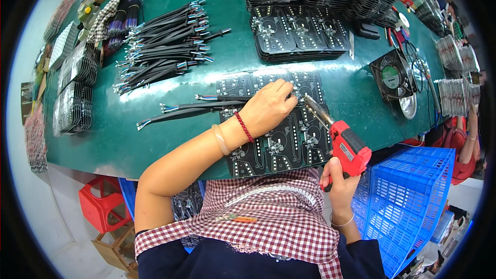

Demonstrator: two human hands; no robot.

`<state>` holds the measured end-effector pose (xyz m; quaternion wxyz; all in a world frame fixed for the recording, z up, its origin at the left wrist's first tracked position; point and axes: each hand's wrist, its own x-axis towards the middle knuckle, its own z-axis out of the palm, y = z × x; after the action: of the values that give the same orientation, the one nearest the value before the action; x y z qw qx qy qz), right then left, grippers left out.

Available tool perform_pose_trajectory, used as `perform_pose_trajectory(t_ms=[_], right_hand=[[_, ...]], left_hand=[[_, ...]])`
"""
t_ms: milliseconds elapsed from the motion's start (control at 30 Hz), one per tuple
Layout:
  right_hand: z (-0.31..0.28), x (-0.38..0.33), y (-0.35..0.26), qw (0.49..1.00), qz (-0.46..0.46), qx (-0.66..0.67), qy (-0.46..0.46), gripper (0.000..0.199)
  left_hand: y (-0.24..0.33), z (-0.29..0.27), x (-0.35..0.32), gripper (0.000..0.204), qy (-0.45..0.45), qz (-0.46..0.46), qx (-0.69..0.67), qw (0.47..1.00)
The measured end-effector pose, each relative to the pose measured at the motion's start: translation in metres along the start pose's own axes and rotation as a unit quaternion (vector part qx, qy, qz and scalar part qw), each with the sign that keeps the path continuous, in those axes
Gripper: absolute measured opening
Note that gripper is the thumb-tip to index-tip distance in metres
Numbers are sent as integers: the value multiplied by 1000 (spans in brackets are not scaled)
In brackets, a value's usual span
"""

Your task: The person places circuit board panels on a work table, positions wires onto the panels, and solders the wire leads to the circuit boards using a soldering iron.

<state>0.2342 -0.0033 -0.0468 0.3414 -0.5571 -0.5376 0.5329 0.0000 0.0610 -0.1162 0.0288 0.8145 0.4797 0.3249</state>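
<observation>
Soldering in hand: circuit panel [281, 139] at the worktop's near edge pressed by left hand [268, 107]; right hand [338, 178] clenched on soldering gun [341, 139]; tip contact needed next.

Bright, even light falls from above, probably ceiling lamps, leaving only soft, short shadows under the left hand [268, 107] and the cable bundle [165, 41]. The green table [103, 139] shows faint sheen. Fisheye bending curves its edges; the black rim vignettes, and far corners blur.
</observation>
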Motion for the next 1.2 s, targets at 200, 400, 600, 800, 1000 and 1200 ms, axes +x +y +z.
perform_pose_trajectory(t_ms=[200, 400, 600, 800, 1000, 1200], right_hand=[[0, -3, 6, 1000, 10, -20, -1, 14], [1, -4, -2, 1000, -12, -17, 15, 18], [-3, -5, -5, 998, -28, 39, 45, 27], [0, -4, -3, 997, -31, 61, 25, 29], [-6, -4, -9, 994, -45, 75, 73, 27], [-8, -2, -7, 989, -64, 92, 92, 27]], left_hand=[[0, -1, 0, 20, 3, -1, 3, 1000], [0, 0, 1, 19, -4, 1, 6, 1000], [0, -1, 0, 21, 3, 1, 3, 1000], [0, -2, -2, 21, -2, 6, 21, 1000], [3, -39, 4, 20, 23, -42, 165, 985], [-98, -118, -47, 21, -50, -241, 308, 919]])
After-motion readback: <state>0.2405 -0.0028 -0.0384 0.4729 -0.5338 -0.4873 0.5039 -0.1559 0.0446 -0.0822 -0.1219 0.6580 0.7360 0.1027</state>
